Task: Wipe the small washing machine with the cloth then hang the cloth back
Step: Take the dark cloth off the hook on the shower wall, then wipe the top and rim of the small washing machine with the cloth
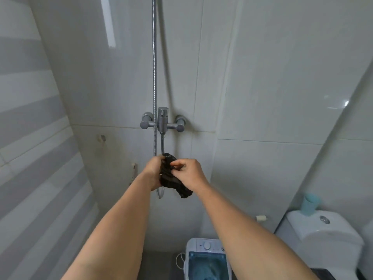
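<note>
Black cloth [171, 176] gripped by left hand [154, 171] and right hand [190, 171]

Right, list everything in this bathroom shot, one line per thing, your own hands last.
cloth: one, black, bunched between both hands at the shower hose
shower hose: one, metal, runs down the wall and loops below the hands
shower mixer tap: one, chrome, on the wall above the hands
small washing machine: one, white with blue lid, bottom centre on the floor
toilet cistern: one, white, lower right
cup: one, pale teal, on the cistern
wall tiles: pale grey, all around
left hand: gripping the cloth
right hand: pinching the cloth
</note>
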